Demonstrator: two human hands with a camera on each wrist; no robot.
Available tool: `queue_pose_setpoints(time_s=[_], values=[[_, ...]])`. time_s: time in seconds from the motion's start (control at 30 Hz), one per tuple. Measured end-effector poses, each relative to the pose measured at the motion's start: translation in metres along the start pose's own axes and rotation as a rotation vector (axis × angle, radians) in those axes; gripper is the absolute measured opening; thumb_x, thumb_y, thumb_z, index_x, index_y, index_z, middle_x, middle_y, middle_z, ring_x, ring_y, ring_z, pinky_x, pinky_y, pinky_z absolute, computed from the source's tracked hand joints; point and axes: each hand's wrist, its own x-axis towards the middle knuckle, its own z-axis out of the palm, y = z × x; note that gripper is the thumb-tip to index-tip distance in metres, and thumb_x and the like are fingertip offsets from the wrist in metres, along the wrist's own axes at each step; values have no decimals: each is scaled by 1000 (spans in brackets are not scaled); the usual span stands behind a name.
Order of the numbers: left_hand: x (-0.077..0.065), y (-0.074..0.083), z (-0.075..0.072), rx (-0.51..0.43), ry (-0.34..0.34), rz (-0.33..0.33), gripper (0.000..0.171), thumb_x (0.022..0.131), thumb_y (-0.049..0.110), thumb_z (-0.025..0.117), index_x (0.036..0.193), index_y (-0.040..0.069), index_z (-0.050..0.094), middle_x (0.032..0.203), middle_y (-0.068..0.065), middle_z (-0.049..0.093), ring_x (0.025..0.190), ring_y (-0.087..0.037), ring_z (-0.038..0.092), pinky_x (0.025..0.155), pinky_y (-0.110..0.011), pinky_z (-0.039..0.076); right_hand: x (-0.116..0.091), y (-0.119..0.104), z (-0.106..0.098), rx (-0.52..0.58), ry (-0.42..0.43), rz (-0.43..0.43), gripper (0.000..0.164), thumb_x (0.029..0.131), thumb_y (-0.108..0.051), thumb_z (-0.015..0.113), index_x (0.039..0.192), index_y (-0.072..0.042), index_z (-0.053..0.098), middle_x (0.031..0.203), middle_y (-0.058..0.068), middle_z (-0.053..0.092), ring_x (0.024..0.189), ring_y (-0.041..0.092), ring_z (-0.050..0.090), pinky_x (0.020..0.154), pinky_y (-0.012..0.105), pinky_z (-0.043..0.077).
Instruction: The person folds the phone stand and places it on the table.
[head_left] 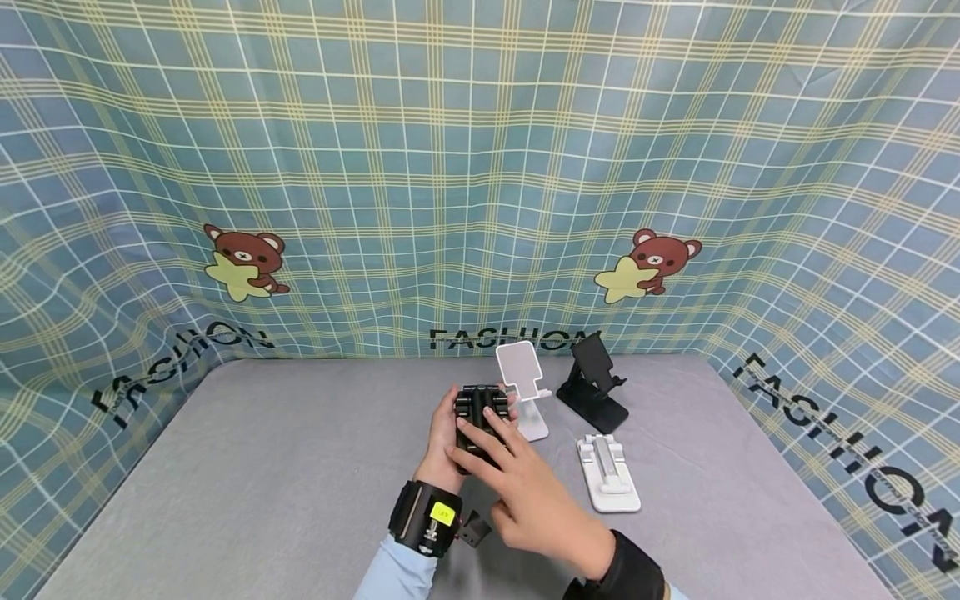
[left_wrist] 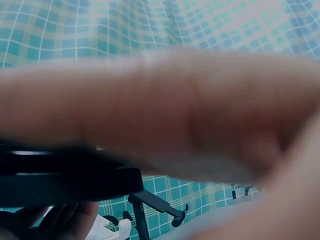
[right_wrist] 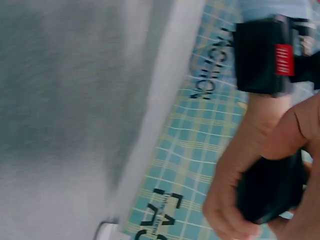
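Stand in hand: a black folded stand (head_left: 482, 402) is held above the bench (head_left: 262, 467), near its middle.
Left grip: the person's left grip (head_left: 442, 454) is curled round the sides of the black folded stand — closed as far as the stand's body allows.
Right grip: the right grip (head_left: 536, 504) is not closed; its fingers are extended and spread, resting across the upper face of the same stand. Whether the thumb also presses cannot be told.
White upright stand: the white upright stand (head_left: 519, 368) is on the bench just beyond the grips, to the right, plate raised and tilted.
Black upright stand: the black upright stand (head_left: 595, 367) is farther right, plate also raised and leaning.
White folded stand: the white folded stand (head_left: 609, 492) lies flat, nearer the person than the black upright stand.
Wrists: dark bands (head_left: 425, 518) on both — a yellow label on the left one.
Backdrop: plaid cloth (head_left: 450, 167) bearing bear figures and "FASHION" lettering.
Left wrist view: largely blocked by blurred skin.
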Motion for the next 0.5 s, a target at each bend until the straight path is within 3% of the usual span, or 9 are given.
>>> queue_pose_setpoints(time_s=[0.1, 0.2, 0.33, 0.4, 0.5], values=[[1, -1, 1, 52, 28, 30, 64, 100, 54, 7, 136, 7, 30, 113, -7, 60, 95, -17, 64, 84, -29, 51, 3, 0, -15, 177, -66, 63, 82, 65, 2, 56, 141, -25, 46, 154, 4, 31, 144, 35, 21, 108, 58, 29], [1, -2, 2, 116, 122, 90, 60, 102, 50, 10, 127, 7, 43, 107, -4, 63, 92, -13, 63, 83, -27, 50, 8, 3, -34, 374, -89, 181, 74, 74, -1, 60, 142, -26, 44, 157, 4, 23, 144, 35, 17, 104, 64, 31], [2, -2, 4, 127, 155, 132, 64, 102, 49, 8, 133, 3, 40, 108, -7, 63, 96, -16, 62, 85, -30, 50, 14, 17, -56, 463, 77, 403, 74, 83, -11, 66, 148, -28, 34, 160, 9, 6, 143, 40, 13, 100, 70, 29], [3, -2, 5, 114, 129, 135, 68, 102, 49, 6, 142, -2, 29, 112, -10, 62, 101, -19, 63, 92, -33, 50, 17, 26, -65, 483, 165, 531, 79, 85, -18, 67, 151, -30, 25, 160, 10, -3, 144, 42, 7, 101, 72, 23], [4, -2, 7, 118, 140, 151, 71, 102, 47, 5, 146, -7, 19, 112, -13, 63, 103, -22, 65, 97, -33, 48, 20, 38, -71, 595, 219, 713, 86, 88, -26, 66, 152, -37, 10, 159, 7, -13, 145, 39, -1, 106, 70, 20]])
